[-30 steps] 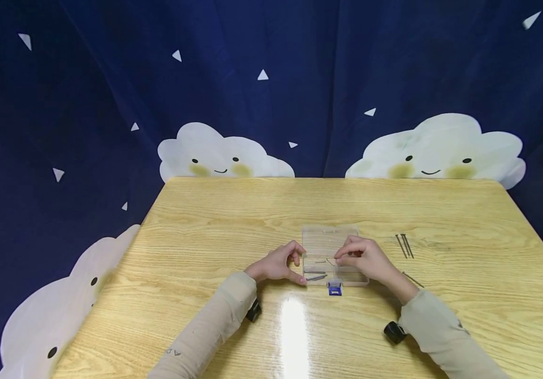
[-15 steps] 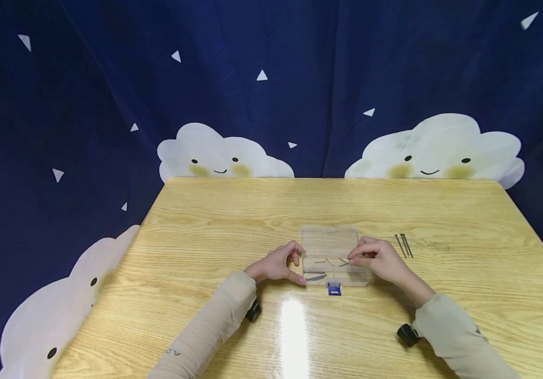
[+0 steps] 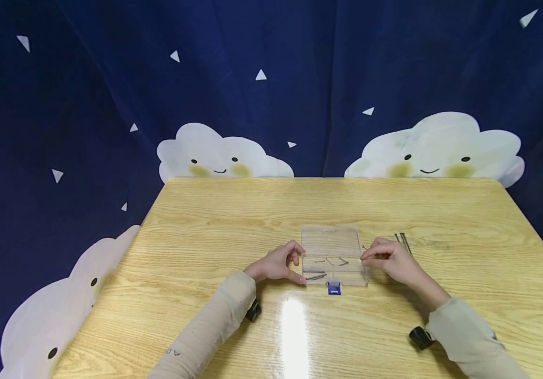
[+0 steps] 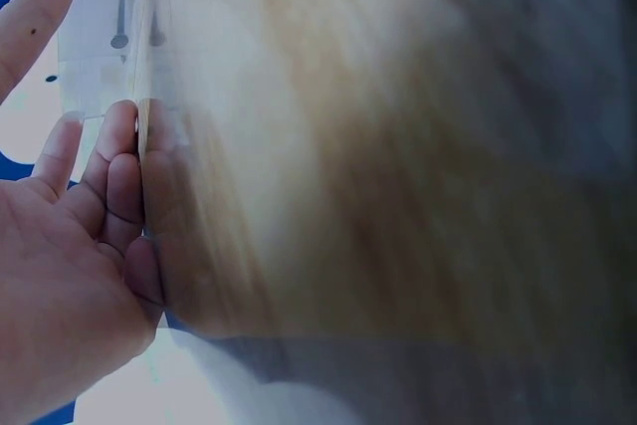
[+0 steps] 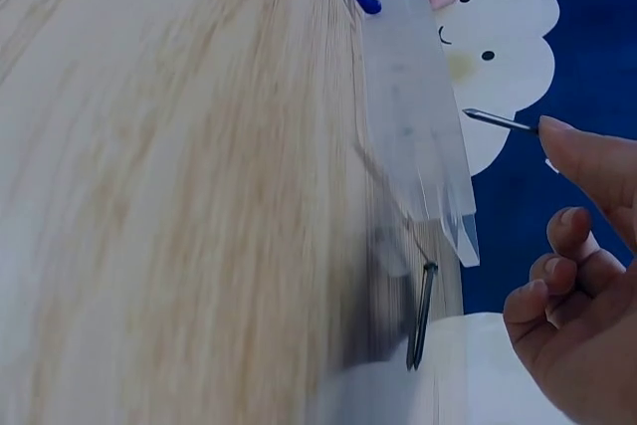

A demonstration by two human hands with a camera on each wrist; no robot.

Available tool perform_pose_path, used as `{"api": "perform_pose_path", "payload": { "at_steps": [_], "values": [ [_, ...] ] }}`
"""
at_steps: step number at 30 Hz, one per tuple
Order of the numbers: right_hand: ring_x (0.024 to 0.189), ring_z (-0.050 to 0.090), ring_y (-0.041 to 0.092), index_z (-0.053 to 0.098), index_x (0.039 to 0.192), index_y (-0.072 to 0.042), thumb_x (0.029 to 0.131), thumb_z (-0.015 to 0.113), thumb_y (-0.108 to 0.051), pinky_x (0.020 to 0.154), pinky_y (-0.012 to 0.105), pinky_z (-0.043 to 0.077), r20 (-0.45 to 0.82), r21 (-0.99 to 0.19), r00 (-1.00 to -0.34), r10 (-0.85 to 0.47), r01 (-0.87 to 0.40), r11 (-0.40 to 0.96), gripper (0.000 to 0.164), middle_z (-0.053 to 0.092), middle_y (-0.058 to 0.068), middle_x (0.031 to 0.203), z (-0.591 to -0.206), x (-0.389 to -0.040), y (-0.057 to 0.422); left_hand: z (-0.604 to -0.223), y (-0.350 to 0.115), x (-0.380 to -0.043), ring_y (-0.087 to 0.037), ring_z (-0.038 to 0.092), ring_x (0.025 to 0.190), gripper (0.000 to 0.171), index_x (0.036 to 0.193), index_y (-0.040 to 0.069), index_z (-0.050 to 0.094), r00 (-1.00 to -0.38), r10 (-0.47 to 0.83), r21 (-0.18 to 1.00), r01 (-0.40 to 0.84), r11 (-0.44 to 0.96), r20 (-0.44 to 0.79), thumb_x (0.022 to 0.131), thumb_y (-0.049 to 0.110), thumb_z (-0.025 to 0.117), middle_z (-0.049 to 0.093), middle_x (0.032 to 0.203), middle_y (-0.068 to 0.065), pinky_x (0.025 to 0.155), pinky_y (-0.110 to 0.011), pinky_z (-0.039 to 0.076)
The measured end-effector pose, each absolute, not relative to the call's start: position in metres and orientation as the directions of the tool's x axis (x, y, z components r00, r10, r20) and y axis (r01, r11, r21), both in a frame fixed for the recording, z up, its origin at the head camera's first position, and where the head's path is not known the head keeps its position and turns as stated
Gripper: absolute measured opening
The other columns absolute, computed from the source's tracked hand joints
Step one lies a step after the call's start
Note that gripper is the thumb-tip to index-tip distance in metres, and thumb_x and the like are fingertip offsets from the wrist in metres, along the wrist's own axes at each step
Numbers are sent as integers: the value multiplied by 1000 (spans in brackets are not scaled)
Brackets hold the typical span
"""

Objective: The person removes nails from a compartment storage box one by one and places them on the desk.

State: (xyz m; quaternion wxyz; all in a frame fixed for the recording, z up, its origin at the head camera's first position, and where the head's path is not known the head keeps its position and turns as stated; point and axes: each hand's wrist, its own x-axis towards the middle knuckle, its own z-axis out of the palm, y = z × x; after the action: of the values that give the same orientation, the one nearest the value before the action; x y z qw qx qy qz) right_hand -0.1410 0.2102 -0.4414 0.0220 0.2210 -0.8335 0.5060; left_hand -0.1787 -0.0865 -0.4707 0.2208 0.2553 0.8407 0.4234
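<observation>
A clear plastic box (image 3: 330, 240) with a blue latch (image 3: 334, 288) lies with its lid folded back. Small nails (image 3: 343, 261) sit in its middle row of compartments, and longer nails (image 3: 316, 277) lie in the front left one. My left hand (image 3: 277, 262) holds the box's left side, thumb at the front corner and forefinger near the hinge. Just off the right end, my right hand (image 3: 391, 260) pinches a nail (image 5: 498, 120) between thumb and fingertips. The right wrist view shows the nail's point aimed towards the box, the other fingers loosely curled.
Several long dark nails (image 3: 404, 243) lie on the wooden table (image 3: 233, 216) behind the right hand, which partly covers them. A dark blue curtain (image 3: 233, 63) with white clouds hangs beyond the table's far edge. Each wrist wears a small black camera (image 3: 421, 338).
My right hand has moved rightward from over the box to just past its right end, uncovering small nails in the middle row. The left hand has stayed at the box's left side.
</observation>
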Motion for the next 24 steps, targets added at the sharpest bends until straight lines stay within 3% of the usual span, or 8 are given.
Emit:
{"api": "perform_pose_path", "payload": {
  "at_steps": [9,17,24],
  "values": [
    [60,40,10,71,82,0,73,73,-2,54,26,35,200,-824,-936,-290,-320,466,10,52,-1,67,-453,-143,230,-469,-86,-178,-18,43,76,60,114,5,47,-776,608,820,230,524,-170,66,14,82,53,87,-9,71,-24,32],
    [58,38,10,71,80,-1,72,74,-2,55,25,33,228,-807,-932,-281,-342,482,9,52,-3,66,-459,-141,245,-469,-86,-178,-15,42,74,60,113,4,47,-772,616,819,247,518,-158,66,14,82,52,85,-7,70,-23,32],
    [57,39,9,71,78,-2,71,74,0,68,14,35,249,-770,-926,-285,-368,522,8,53,-6,64,-463,-141,259,-470,-86,-179,-13,41,74,60,114,4,47,-771,619,810,264,524,-149,66,16,82,53,85,-6,69,-22,31]
  ]
}}
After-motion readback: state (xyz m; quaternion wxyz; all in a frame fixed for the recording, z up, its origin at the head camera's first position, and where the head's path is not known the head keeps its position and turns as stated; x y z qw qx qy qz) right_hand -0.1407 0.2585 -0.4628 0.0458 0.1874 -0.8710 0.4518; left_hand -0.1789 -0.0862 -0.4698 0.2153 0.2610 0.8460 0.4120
